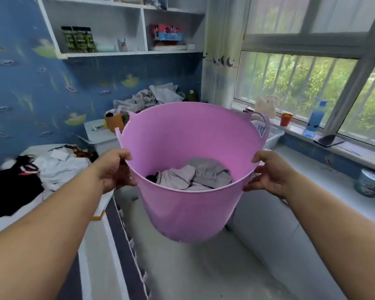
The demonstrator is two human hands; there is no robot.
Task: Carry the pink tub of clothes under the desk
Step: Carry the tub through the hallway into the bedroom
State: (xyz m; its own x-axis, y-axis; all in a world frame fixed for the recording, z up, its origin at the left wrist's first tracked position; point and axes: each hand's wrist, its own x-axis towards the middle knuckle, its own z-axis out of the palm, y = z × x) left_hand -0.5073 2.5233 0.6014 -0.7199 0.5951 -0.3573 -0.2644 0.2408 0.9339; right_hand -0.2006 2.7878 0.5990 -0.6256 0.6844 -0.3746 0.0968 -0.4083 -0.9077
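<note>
Gripping opposite sides of the rim, the pink tub [191,169] was held aloft by left hand [115,169] and right hand [271,173], fingers [252,185] closed on it, keeping the clothes [195,174] level inside.

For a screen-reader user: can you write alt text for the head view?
Two bare hands, left and right, hold a pink tub by its rim in mid-air, grey clothes at its bottom. Behind are a cluttered room and a barred window.

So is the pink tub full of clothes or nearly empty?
Nearly empty. The pink tub has only a few grey clothes crumpled at the bottom, and most of its inside wall is bare.
</note>
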